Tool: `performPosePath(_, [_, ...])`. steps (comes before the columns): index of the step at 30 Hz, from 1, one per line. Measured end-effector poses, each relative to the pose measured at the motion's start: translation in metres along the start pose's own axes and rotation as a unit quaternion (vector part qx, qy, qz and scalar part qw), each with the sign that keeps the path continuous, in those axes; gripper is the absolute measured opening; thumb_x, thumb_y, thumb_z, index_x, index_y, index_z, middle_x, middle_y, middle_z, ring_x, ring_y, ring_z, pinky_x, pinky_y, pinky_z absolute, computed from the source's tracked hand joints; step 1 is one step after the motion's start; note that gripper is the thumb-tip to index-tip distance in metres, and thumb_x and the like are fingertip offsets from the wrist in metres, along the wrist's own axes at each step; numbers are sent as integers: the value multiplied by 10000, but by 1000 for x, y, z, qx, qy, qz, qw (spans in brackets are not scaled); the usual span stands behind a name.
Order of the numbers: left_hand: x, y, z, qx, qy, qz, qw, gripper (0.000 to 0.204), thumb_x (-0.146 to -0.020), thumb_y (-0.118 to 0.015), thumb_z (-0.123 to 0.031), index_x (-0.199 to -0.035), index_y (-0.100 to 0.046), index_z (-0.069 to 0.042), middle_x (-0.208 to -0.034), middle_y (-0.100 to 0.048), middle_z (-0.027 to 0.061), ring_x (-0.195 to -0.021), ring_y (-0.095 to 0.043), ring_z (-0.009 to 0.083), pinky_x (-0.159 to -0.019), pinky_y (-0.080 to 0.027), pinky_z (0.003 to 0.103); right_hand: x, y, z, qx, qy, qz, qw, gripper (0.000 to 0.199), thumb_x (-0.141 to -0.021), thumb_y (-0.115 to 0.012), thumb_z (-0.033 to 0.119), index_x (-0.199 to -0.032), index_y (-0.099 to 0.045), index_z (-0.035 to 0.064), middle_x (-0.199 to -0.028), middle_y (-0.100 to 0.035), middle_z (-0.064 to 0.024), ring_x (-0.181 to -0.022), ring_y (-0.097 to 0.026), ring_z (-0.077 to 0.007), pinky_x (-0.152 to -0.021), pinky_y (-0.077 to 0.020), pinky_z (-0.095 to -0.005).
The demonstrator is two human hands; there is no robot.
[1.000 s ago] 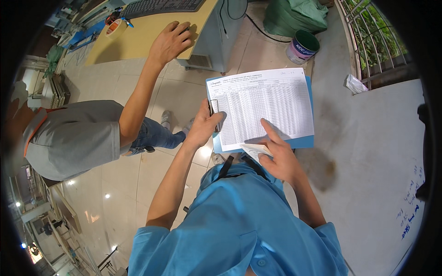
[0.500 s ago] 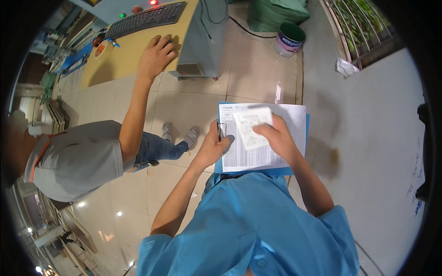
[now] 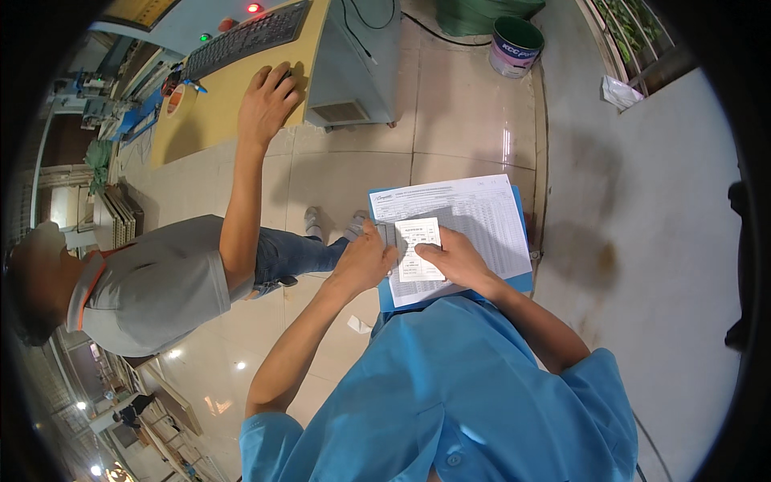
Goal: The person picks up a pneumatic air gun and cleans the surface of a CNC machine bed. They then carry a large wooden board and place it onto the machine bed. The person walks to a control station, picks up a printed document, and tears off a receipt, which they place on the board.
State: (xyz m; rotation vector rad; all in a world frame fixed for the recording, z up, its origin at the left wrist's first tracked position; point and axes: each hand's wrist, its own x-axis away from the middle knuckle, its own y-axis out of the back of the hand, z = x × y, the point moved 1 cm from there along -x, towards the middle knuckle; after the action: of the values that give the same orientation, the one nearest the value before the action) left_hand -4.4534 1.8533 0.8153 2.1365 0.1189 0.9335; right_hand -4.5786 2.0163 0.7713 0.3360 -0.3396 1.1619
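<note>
Against the front of my blue shirt lies a blue clipboard (image 3: 520, 283) bearing printed sheets (image 3: 482, 205) with dense table rows. My left hand (image 3: 365, 255) is closed round its left edge, beside a small dark grey piece (image 3: 387, 234) that I cannot make out clearly. My right hand (image 3: 459, 259) pinches a small white printed slip (image 3: 419, 269), thumb on top, over the sheets. The slip is nearly upright to me, its left edge close to my left fingertips; whether they touch it I cannot tell.
At the left, a co-worker in a grey shirt (image 3: 165, 281) rests a hand (image 3: 267, 103) on a mouse at a yellow desktop (image 3: 217, 100) with a keyboard (image 3: 249, 38) and tape roll (image 3: 181, 100). A paint bucket (image 3: 514, 50) stands near the right wall (image 3: 642, 225).
My right hand has brought the slip left and down, close to my left hand, and turned it straighter. The clipboard has shifted slightly left. The co-worker's hand stays at the mouse.
</note>
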Motion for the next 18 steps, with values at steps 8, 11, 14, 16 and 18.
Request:
performPosePath(8, [-1,6,15,57,-51,24,997,807,-987,-473,-258,-1385,-110,343,-944,-663,382,-892,-704,468,-822,-565,455,6,6,19,147,53,-1,988,362,-945,-616,303,-1108,-680,-14,-952,-727,-248,-878,-702,-436,-798,-553,-504])
performPosePath(11, [1,11,13,89,-70,25,993,783,-999,-457,-266,-1391,-128,327,-971,-657,395,-944,-690,482,-860,-546,455,8,3,27,234,36,-12,971,411,-950,-609,359,-1064,-697,-26,-891,-721,-251,-836,-701,-435,-778,-554,-513])
performPosePath(14, [0,13,8,112,-103,11,988,768,-1005,-455,-275,-1395,-140,306,-1010,-645,410,-998,-675,492,-894,-530,462,7,-2,34,295,31,7,955,476,-957,-597,406,-1000,-703,-56,-840,-706,-270,-793,-695,-440,-756,-553,-522])
performPosePath(16, [-2,12,7,129,-87,23,988,775,-1006,-458,-282,-1400,-131,299,-1034,-637,416,-1024,-668,491,-908,-522,463,7,-3,36,289,27,10,957,491,-966,-589,407,-958,-704,-70,-813,-699,-277,-771,-691,-447,-748,-551,-528])
performPosePath(18, [-4,10,8,135,-86,20,987,754,-1008,-462,-286,-1385,-154,290,-1051,-634,417,-1041,-663,491,-916,-516,465,9,-2,36,277,32,19,960,506,-975,-580,411,-930,-705,-77,-795,-696,-278,-757,-688,-449,-742,-549,-531])
